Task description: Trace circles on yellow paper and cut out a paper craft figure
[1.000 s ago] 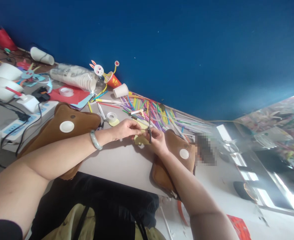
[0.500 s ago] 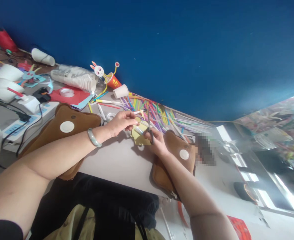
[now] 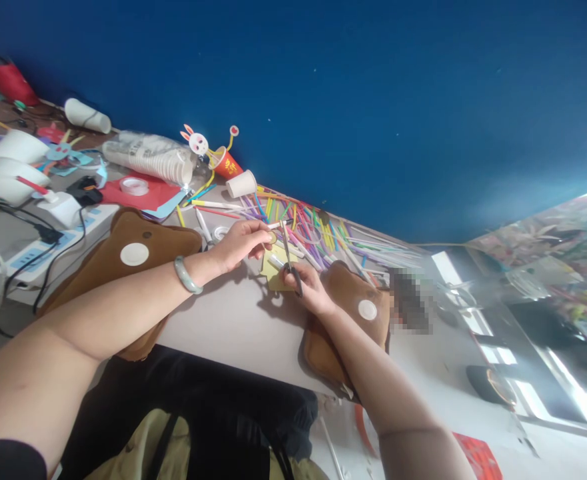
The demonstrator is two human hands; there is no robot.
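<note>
My left hand [image 3: 240, 247], with a pale green bangle [image 3: 188, 275] at its wrist, is closed in a pinch on a small round yellowish paper piece [image 3: 272, 237]. My right hand [image 3: 313, 291] is wrapped round the dark handles of a pair of scissors [image 3: 294, 279]. Their blades point up and away, close beside the paper piece; whether they touch it I cannot tell. A yellow paper sheet [image 3: 279, 280] with an uneven edge shows below and between the hands, over the white table [image 3: 223, 320].
Brown cushions [image 3: 173, 247] flank the hands, the other cushion [image 3: 343, 320] under my right forearm. Colourful straws or sticks [image 3: 318, 227] lie along the blue wall [image 3: 323, 100]. Farther left are stacked paper cups [image 3: 148, 157], a red cup [image 3: 227, 163], and a power strip [image 3: 88, 227] with cables.
The scissors have tilted and shifted left, their blades now nearer the small paper piece. My left hand has barely moved.
</note>
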